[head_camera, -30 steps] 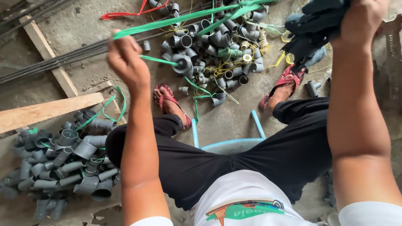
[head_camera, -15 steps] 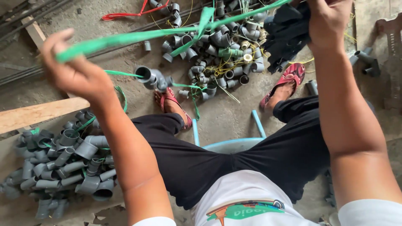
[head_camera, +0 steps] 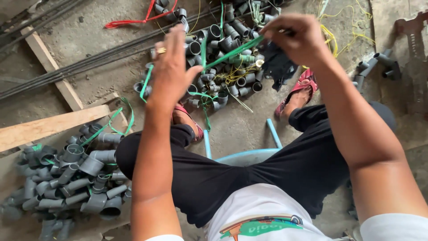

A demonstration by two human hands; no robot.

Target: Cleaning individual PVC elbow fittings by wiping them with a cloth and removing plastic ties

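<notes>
I sit on a blue stool (head_camera: 272, 134) over a concrete floor. My left hand (head_camera: 171, 71) wears a ring and holds one end of a green plastic strap (head_camera: 229, 52); the strap hangs down past the wrist. My right hand (head_camera: 294, 38) pinches the other end of the strap, with a dark bunch of grey pipe fittings (head_camera: 278, 62) hanging under it. The strap runs taut between both hands, above a pile of grey pipe fittings (head_camera: 223, 49) on the floor.
A second heap of strapped grey fittings (head_camera: 67, 174) lies at my left. Wooden planks (head_camera: 49, 125), dark rods (head_camera: 71, 67), a red strap (head_camera: 142, 20) and yellow wire (head_camera: 339, 31) lie around. My feet in red sandals (head_camera: 301, 87) rest by the pile.
Both hands have come closer together and lower; my left hand moved right toward the middle, and the strap between them is now much shorter.
</notes>
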